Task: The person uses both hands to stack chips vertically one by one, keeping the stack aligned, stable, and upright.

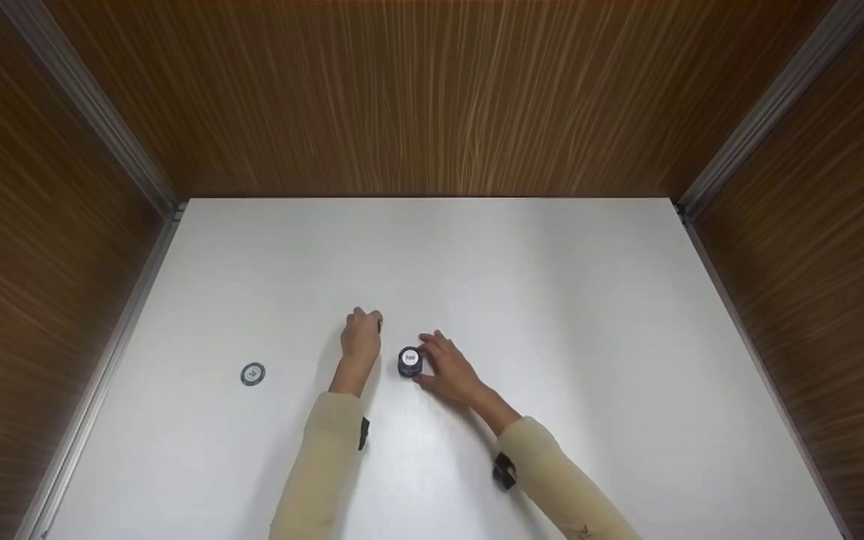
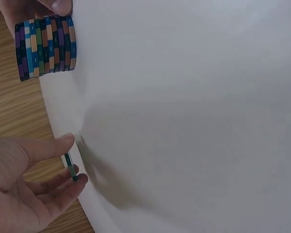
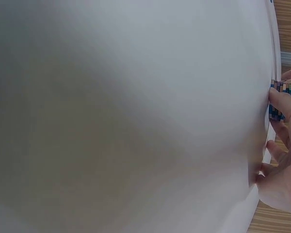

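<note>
My left hand [image 1: 361, 335] pinches a single poker chip [image 2: 72, 166], held edge-on between thumb and fingertips, with green and dark blocks on its rim. To its right, a tall stack of poker chips [image 1: 410, 363] stands on the white tabletop, a white centre label on the top one. My right hand [image 1: 453, 372] holds this stack from its right side, thumb and fingers around it. The stacked rims show blue, purple, tan and green blocks in the left wrist view. Part of the stack [image 3: 276, 111] is covered by fingers in the right wrist view.
One poker chip [image 1: 253, 373] lies flat on the white table [image 1: 597, 315], left of both hands. Brown wood-grain panels [image 1: 432, 97] enclose the table at the back and both sides, with grey metal strips [image 1: 94, 97] at the corners.
</note>
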Motion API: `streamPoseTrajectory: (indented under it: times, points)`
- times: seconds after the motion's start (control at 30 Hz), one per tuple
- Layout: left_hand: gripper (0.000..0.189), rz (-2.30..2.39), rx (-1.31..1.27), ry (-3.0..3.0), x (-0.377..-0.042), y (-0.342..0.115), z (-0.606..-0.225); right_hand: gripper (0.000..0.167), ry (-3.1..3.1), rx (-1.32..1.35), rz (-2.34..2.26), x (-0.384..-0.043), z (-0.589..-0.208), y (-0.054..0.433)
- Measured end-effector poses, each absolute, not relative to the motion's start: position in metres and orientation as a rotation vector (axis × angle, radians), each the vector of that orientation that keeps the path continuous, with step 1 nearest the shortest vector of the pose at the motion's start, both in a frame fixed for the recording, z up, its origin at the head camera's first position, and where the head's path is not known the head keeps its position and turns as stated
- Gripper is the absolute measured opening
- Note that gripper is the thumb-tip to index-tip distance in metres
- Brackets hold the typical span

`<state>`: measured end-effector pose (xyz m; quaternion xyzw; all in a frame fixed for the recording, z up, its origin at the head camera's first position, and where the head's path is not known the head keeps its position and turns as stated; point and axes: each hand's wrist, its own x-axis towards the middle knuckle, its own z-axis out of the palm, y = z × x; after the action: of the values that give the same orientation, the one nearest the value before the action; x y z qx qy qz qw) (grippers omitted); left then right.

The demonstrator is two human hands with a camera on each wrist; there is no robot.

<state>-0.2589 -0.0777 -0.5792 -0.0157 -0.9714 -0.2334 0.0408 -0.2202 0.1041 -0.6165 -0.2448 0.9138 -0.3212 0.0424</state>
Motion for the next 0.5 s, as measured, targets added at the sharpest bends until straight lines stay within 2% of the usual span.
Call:
streamPoseTrajectory:
  times: [0.5]
  points:
    - [0.024, -0.755, 0.026, -3.055, -0.2516, -0.0753, -0.5691, 0.047, 2.796, -0.727, -1.002, -0.2179, -0.6136, 0.0992]
